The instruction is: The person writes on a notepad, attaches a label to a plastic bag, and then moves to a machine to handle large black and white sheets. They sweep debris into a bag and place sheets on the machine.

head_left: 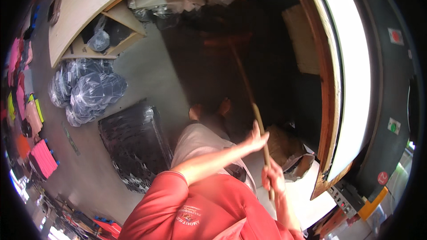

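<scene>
Red shirt (pixel 209 209), head view: it fills the foreground, and from its sleeves the wearer's forearms converge on a long-handled broom (pixel 244 78). Right hand (pixel 273 178): closed around the shaft near its upper end. Left hand (pixel 257 138): gripping the shaft farther down, thumb extended. The broom's long axis runs away from the body, leaning slightly leftward, to a reddish head (pixel 227 40) set crosswise in deep shadow; whether its bristles touch the floor, I cannot tell. To the right, the brown edge (pixel 327 106) of a white-topped table bounds the sweep, with a torn paper sack (pixel 284 149) beside the hands. To the left, grey floor (pixel 153 69) extends between the shadow and some clear plastic bags (pixel 91 89); a black-wrapped bundle (pixel 135 142) lies beside the person's leg, narrowing that side.
</scene>
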The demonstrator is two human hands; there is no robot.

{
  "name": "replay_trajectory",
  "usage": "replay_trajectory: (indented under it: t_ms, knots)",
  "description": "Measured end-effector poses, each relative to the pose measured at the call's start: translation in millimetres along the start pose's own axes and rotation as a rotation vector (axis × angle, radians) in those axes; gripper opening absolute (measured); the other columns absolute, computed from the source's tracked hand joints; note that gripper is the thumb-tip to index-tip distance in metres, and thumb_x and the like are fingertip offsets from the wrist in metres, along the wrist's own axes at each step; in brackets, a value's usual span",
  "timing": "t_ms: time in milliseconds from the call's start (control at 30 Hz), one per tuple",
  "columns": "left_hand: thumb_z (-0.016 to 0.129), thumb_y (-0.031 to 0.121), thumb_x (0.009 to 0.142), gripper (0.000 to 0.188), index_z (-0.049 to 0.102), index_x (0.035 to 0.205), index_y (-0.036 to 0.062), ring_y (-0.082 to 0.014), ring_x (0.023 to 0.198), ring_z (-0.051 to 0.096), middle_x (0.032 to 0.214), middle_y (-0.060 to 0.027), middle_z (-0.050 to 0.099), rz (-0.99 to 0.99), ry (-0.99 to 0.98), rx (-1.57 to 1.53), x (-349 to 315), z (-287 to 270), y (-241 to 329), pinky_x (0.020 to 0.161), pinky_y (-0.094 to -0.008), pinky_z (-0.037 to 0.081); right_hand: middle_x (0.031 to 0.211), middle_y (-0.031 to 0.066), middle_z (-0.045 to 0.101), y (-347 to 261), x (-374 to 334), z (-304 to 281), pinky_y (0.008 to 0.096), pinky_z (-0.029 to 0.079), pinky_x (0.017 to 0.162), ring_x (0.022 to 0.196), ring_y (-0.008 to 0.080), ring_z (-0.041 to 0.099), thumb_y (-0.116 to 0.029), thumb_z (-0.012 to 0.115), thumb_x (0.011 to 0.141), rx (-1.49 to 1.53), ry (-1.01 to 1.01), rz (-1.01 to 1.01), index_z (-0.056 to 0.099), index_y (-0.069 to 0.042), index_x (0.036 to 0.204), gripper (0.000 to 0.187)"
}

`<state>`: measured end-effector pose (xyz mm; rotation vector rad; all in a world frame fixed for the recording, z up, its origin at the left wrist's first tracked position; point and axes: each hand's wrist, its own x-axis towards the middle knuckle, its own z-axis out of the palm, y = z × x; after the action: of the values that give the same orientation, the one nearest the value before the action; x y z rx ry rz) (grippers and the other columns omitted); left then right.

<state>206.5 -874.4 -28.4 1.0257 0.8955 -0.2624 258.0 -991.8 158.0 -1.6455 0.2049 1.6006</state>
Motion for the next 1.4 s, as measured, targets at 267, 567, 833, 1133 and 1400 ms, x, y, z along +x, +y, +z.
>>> replay_trajectory:
  t_ms: [267,567,833,1133,1400]
  knots:
    - [0.055,0.033,0.108,0.047,0.052,0.146,0.0058,-0.0122,0.075,0.067,0.111,-0.0088,0.072,-0.018,-0.029,-0.144,40.5,-65.3,13.8,0.069,-0.0266,0.055,0.052,0.0064,0.048,-13.3,235.2,-112.0,0.0376,0.040,0.040,0.036,0.0214,0.047,-0.050,0.038,0.110,-0.483,0.392,0.005,0.058,-0.006,0.093,0.051]
    - [0.059,0.032,0.104,0.033,0.067,0.123,0.0075,-0.0115,0.068,0.067,0.095,-0.0032,0.075,-0.395,0.123,0.095,35.9,-92.7,-111.1,0.062,-0.0294,0.055,0.086,0.0254,0.068,258.3,31.3,-223.5,0.0518,0.051,0.072,0.084,0.0437,0.067,-0.040,0.041,0.108,-1.232,0.479,0.143,0.065,-0.006,0.110,0.041]
    - [0.057,0.033,0.106,0.034,0.065,0.127,0.0070,-0.0121,0.070,0.068,0.098,-0.0046,0.075,-0.329,0.009,0.226,46.1,-78.2,-114.8,0.060,-0.0279,0.053,0.061,0.0136,0.054,240.9,-115.5,-145.6,0.0417,0.045,0.055,0.057,0.0247,0.056,-0.052,0.044,0.106,-0.689,0.624,0.272,0.063,0.000,0.085,0.059]
    - [0.058,0.029,0.107,0.033,0.065,0.127,0.0033,-0.0108,0.069,0.063,0.098,-0.0059,0.073,-0.230,0.042,0.264,18.6,-121.8,-111.6,0.067,-0.0274,0.054,0.057,0.0026,0.048,172.2,157.2,-186.6,0.0357,0.037,0.038,0.039,0.0173,0.045,-0.064,0.043,0.105,-0.208,0.681,0.319,0.053,-0.012,0.084,0.057]
    - [0.056,0.027,0.107,0.029,0.067,0.120,0.0035,-0.0105,0.069,0.062,0.095,-0.0040,0.072,-0.318,0.046,0.362,9.9,-154.6,-117.9,0.067,-0.0273,0.053,0.100,0.0384,0.066,332.6,0.9,-91.3,0.0560,0.048,0.090,0.106,0.0570,0.060,-0.051,0.033,0.109,-0.226,0.672,0.513,0.066,0.008,0.103,0.068]
